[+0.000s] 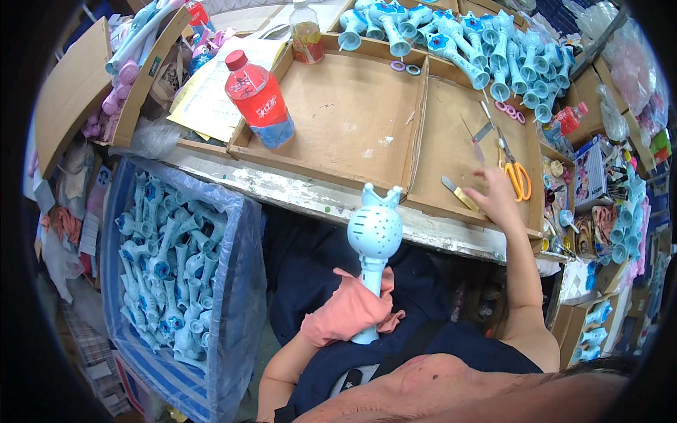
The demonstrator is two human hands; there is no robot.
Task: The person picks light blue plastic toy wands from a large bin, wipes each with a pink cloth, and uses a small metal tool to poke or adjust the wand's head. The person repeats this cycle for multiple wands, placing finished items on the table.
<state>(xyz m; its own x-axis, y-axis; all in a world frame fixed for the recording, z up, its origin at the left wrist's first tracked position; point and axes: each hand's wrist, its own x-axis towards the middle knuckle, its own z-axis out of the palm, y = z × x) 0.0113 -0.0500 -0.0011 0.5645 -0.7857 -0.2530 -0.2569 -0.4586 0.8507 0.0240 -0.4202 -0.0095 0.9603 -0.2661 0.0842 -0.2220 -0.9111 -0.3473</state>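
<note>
My left hand, wrapped in a salmon-pink cloth, is closed around the handle of a light blue plastic toy wand. The wand stands nearly upright in front of my body, its crown-topped, perforated round head uppermost. My right hand reaches into the right cardboard tray, fingers bent and apart. Its fingertips are at the pale yellow handle of a small knife; a firm grip does not show. Orange-handled scissors lie just beyond that hand, with another blade farther back.
A blue-lined bin on the left holds many blue wand parts. More blue parts are heaped behind the trays. A red-labelled bottle stands at the left tray, near a clear bottle. Purple rings lie in the right tray.
</note>
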